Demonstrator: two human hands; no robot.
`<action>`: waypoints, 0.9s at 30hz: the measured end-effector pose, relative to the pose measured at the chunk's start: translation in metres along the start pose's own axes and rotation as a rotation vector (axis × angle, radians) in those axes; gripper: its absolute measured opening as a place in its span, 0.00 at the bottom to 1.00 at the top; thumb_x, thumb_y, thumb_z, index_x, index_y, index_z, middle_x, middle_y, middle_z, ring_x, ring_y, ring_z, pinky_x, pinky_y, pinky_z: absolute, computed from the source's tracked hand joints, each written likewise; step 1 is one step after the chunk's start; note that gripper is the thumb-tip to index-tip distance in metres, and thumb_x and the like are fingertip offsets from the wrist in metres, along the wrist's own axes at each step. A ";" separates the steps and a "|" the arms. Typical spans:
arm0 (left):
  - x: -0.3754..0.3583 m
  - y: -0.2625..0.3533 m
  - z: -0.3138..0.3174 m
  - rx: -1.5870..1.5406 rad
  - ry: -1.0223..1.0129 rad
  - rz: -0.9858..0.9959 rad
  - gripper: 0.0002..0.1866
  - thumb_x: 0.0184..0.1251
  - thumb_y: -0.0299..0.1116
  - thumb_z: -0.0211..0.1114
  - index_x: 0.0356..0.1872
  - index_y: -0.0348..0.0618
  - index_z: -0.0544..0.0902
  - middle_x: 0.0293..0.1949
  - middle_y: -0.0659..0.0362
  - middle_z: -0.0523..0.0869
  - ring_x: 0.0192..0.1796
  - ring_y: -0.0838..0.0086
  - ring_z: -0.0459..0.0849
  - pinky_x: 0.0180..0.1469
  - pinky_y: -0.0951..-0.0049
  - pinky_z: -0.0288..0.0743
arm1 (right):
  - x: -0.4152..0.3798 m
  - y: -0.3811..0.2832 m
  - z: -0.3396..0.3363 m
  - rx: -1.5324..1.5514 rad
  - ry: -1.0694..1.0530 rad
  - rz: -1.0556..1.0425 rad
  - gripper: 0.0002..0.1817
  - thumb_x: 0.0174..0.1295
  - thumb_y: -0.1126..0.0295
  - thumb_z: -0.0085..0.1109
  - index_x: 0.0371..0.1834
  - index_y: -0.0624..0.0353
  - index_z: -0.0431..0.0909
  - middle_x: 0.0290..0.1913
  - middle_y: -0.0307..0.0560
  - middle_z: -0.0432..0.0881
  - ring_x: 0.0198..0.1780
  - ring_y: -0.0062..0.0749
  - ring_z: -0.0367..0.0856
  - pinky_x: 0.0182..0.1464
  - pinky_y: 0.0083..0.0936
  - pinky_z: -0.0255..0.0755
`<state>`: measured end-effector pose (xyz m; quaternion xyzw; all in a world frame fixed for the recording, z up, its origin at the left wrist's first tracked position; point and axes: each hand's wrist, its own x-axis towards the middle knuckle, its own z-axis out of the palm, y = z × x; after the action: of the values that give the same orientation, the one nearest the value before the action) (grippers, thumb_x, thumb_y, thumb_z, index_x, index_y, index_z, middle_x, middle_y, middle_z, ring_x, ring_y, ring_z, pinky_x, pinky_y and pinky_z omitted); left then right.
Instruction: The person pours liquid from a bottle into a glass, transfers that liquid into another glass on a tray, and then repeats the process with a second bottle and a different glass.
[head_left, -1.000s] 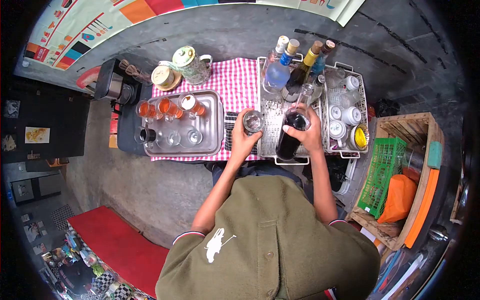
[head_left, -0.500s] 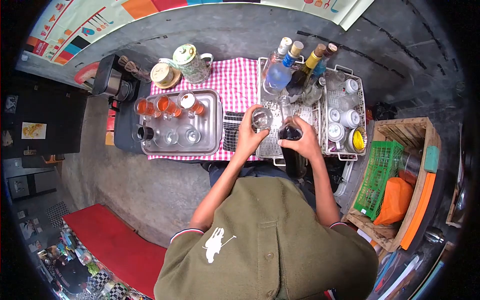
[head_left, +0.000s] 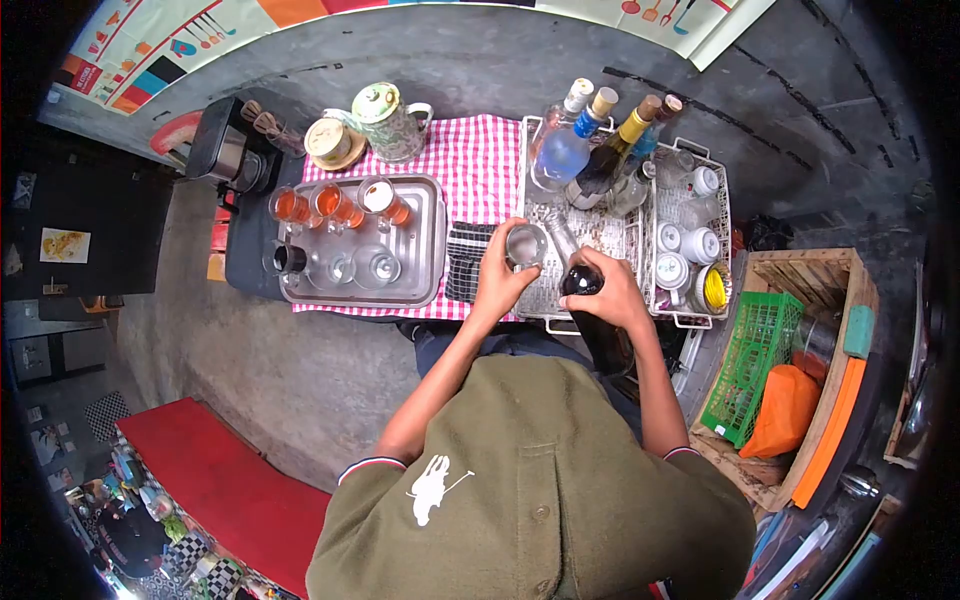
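Over the near part of a white rack (head_left: 626, 238), the left hand (head_left: 502, 280) and the right hand (head_left: 612, 290) are working side by side, the rack's near edge running by the wrists. Open room is lying ahead on the left, where red-checked cloth (head_left: 482, 165) is showing bare beside a teapot (head_left: 393, 130). A black checked cloth (head_left: 467, 255) is filling the strip beside the left hand. Stoppered bottles (head_left: 602, 168) are crowding the rack's far end, blocking that side; rightward, a second rack (head_left: 691, 319) is holding white jars (head_left: 701, 240), and leftward, a tray (head_left: 439, 240) is carrying glasses (head_left: 381, 266), three with red drink. The left hand is grasping a clear tumbler (head_left: 525, 245), mouth upward. The right hand is gripping a dark bottle (head_left: 585, 280) around its shoulder, near the tumbler. The bottle's long axis is slanting, its clear neck pointing forward and leftward, its base reaching back toward the person.
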<state>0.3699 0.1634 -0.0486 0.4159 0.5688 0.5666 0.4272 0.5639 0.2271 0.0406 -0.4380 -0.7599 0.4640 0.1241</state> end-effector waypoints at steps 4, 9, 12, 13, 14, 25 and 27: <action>0.001 -0.001 0.000 0.011 -0.001 -0.001 0.37 0.46 0.19 0.71 0.65 0.41 0.72 0.57 0.54 0.79 0.58 0.67 0.81 0.58 0.69 0.74 | -0.005 -0.006 -0.003 -0.066 -0.039 0.056 0.28 0.38 0.59 0.79 0.42 0.62 0.81 0.31 0.48 0.83 0.35 0.32 0.83 0.45 0.30 0.75; 0.000 -0.003 0.002 0.038 -0.002 0.006 0.37 0.46 0.20 0.71 0.64 0.42 0.73 0.57 0.52 0.79 0.59 0.63 0.80 0.60 0.67 0.73 | -0.009 -0.001 0.002 -0.082 -0.029 0.053 0.29 0.38 0.58 0.79 0.43 0.63 0.81 0.33 0.51 0.85 0.37 0.36 0.85 0.46 0.32 0.76; 0.000 -0.003 0.004 0.082 -0.009 0.010 0.36 0.48 0.20 0.71 0.64 0.42 0.73 0.56 0.54 0.80 0.58 0.66 0.80 0.58 0.69 0.74 | -0.011 -0.001 0.004 -0.092 -0.044 0.048 0.29 0.38 0.58 0.79 0.43 0.63 0.82 0.33 0.53 0.85 0.37 0.39 0.85 0.46 0.32 0.76; 0.000 -0.004 0.004 0.106 -0.004 0.023 0.35 0.49 0.20 0.71 0.64 0.42 0.73 0.55 0.56 0.80 0.56 0.71 0.81 0.56 0.71 0.75 | -0.011 -0.001 0.004 -0.097 -0.051 0.044 0.29 0.38 0.58 0.79 0.43 0.63 0.82 0.34 0.53 0.85 0.37 0.39 0.86 0.46 0.32 0.76; 0.000 -0.004 0.005 0.130 0.002 0.036 0.35 0.51 0.19 0.72 0.64 0.41 0.73 0.54 0.58 0.81 0.54 0.75 0.81 0.53 0.73 0.76 | -0.011 0.000 0.005 -0.101 -0.049 0.037 0.29 0.38 0.58 0.79 0.43 0.63 0.82 0.34 0.53 0.85 0.38 0.40 0.86 0.46 0.33 0.76; -0.002 -0.002 0.010 0.095 0.001 0.090 0.36 0.49 0.19 0.73 0.65 0.41 0.73 0.55 0.57 0.81 0.54 0.74 0.81 0.55 0.73 0.75 | -0.012 0.005 0.002 -0.105 -0.067 0.050 0.29 0.38 0.56 0.79 0.41 0.64 0.82 0.33 0.54 0.85 0.36 0.41 0.85 0.44 0.34 0.76; -0.003 -0.003 0.011 0.097 0.001 0.087 0.37 0.49 0.19 0.73 0.65 0.41 0.73 0.55 0.57 0.81 0.53 0.75 0.81 0.55 0.73 0.75 | -0.012 0.002 0.000 -0.122 -0.104 0.089 0.29 0.39 0.55 0.79 0.41 0.64 0.82 0.32 0.54 0.83 0.34 0.42 0.83 0.42 0.35 0.74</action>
<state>0.3809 0.1640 -0.0512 0.4599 0.5771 0.5567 0.3814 0.5715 0.2182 0.0415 -0.4532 -0.7721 0.4440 0.0367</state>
